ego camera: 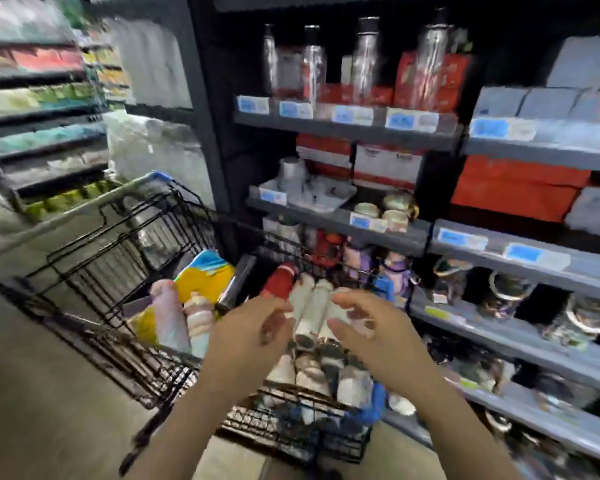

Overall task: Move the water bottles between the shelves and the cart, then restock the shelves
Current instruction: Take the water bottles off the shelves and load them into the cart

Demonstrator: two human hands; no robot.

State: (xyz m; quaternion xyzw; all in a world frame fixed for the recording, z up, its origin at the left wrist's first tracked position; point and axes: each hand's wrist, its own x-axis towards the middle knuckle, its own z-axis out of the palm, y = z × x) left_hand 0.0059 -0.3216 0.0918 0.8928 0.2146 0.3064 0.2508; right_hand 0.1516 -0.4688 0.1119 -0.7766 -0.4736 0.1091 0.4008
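Across the right half of the frame, grey metal shelves (347, 128) on dark uprights, their front edges lined with blue-and-white price tags; floor at lower left a dull tan, smooth; a second aisle of shelving runs off blurred at upper left. Top shelf at upper centre: tall clear bottles (366, 60) with dark caps, glassy and cylindrical, standing before red cartons; orange and pale boxes to the right; lower shelves hold small jars and ringed items, too blurred to name.

Centre and lower left: black wire cart (118, 258), grid-sided, grey handle bar with blue end; inside it a yellow-and-blue packet (205, 275), soft-looking, and pale pink bottles at its left. In the cart's near basket, lower centre, water bottles (312, 306) lie on their sides in a close row, white bodies, one red, matte.

Left hand (253, 327) and right hand (368, 323) hover just above that row, fingers loosely spread, holding nothing; whether fingertips touch the bottles, cannot tell; motion blur throughout.
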